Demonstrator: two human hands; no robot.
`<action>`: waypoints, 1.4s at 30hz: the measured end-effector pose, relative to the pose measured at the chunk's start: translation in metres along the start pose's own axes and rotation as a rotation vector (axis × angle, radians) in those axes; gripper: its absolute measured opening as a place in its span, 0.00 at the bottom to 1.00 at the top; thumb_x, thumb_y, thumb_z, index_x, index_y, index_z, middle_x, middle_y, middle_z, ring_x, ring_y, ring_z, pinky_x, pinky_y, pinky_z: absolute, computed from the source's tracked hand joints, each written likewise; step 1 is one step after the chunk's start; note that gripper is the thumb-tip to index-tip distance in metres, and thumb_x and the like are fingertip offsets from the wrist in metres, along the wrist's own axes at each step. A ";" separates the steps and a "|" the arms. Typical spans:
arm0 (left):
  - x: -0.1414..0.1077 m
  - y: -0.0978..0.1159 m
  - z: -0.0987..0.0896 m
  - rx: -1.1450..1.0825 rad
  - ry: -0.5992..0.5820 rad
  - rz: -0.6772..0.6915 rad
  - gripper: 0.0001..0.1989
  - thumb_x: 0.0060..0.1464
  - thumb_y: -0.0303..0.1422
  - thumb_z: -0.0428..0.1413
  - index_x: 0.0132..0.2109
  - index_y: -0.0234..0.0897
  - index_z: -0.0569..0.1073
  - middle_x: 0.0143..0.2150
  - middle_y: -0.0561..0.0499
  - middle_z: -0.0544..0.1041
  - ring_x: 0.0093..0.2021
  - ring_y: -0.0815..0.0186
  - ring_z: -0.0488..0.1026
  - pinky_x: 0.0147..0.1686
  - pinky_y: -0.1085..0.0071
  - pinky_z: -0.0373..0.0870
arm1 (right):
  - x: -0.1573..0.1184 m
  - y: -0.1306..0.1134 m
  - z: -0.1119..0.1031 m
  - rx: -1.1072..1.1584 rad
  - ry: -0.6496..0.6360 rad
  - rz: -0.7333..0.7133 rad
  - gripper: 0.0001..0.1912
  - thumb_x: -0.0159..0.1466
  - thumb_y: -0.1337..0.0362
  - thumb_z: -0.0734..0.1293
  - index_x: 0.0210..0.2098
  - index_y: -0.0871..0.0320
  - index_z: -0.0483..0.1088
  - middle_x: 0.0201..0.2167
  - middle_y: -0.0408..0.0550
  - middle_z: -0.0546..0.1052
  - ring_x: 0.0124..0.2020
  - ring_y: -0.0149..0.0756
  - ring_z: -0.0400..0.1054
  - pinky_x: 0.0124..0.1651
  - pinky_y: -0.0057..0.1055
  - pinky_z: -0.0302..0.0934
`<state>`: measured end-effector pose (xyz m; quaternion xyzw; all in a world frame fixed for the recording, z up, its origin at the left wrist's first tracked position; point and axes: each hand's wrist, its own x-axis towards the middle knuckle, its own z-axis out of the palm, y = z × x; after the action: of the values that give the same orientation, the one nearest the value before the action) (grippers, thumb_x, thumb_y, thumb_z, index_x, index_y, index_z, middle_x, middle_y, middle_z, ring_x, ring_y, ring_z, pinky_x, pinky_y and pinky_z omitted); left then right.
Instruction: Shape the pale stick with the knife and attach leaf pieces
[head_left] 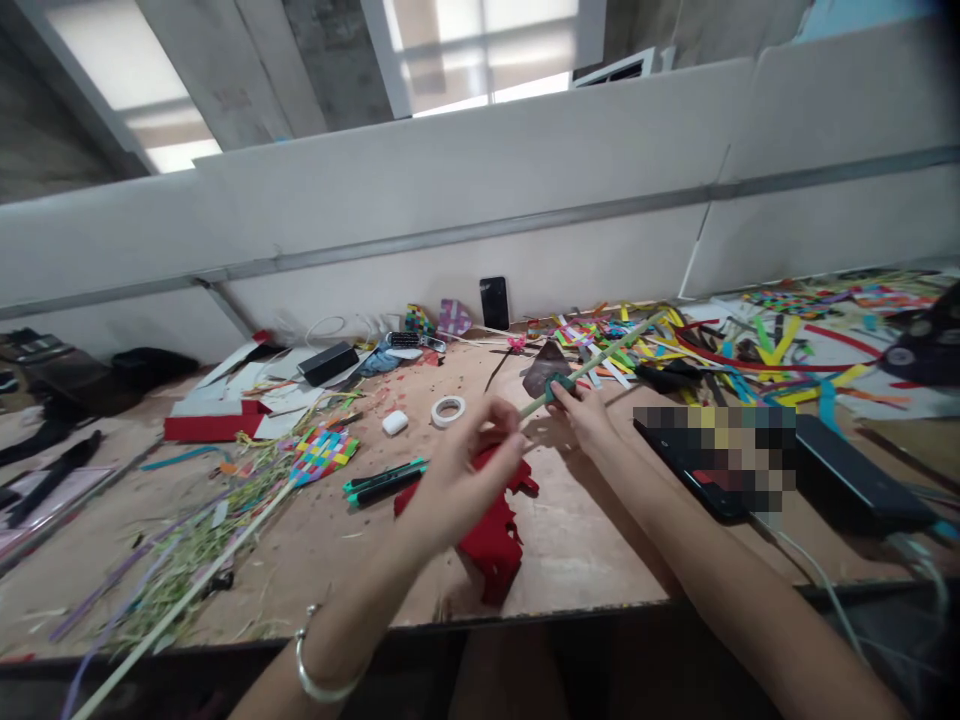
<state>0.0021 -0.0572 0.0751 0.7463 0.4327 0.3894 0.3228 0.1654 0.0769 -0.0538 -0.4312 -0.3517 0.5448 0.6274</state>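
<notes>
My right hand [581,412] is closed on a thin pale-green stick [619,345], with a dark green band, perhaps tape, [556,388] at the fingertips. The stick slants up to the right. Close to its lower end, my left hand [480,460] has curved fingers, with thumb and forefinger apart; I see nothing gripped there. Beneath my left hand lies a red, ragged-edged piece [491,550], cloth or paper. Beside it are black-and-green cutter knives [384,482]. A roll of white tape [448,411] and a small white case [394,423] sit further back.
A woven colourful piece [324,455] on a long stick lies at left among straw-like scraps [195,570]. Bright paper strips [712,350] are heaped at right. A phone [493,303] leans against the partition. Another phone [694,470] and a dark box [855,475] with cables lie right.
</notes>
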 end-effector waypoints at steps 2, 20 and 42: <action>0.021 -0.031 -0.011 0.340 0.061 -0.057 0.12 0.54 0.40 0.46 0.39 0.36 0.65 0.38 0.49 0.68 0.41 0.66 0.66 0.46 0.66 0.65 | 0.003 -0.004 0.000 0.034 0.031 0.012 0.23 0.41 0.53 0.72 0.30 0.60 0.65 0.22 0.41 0.71 0.20 0.24 0.65 0.24 0.21 0.63; 0.018 -0.116 0.003 0.356 -0.157 -0.272 0.19 0.59 0.40 0.39 0.48 0.36 0.66 0.47 0.46 0.72 0.46 0.64 0.68 0.49 0.65 0.64 | -0.041 -0.003 0.043 -0.009 -0.110 0.249 0.20 0.45 0.55 0.72 0.33 0.60 0.67 0.27 0.45 0.73 0.23 0.27 0.68 0.24 0.21 0.64; 0.006 -0.105 0.005 0.741 -0.138 -0.250 0.19 0.59 0.38 0.37 0.51 0.42 0.65 0.38 0.48 0.76 0.37 0.62 0.74 0.33 0.72 0.65 | -0.014 -0.023 0.022 0.023 -0.039 0.098 0.22 0.40 0.53 0.73 0.29 0.62 0.69 0.27 0.44 0.73 0.25 0.25 0.67 0.31 0.23 0.67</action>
<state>-0.0331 -0.0085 -0.0119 0.7782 0.6087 0.1137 0.1047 0.1514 0.0653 -0.0241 -0.4300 -0.3361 0.5872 0.5978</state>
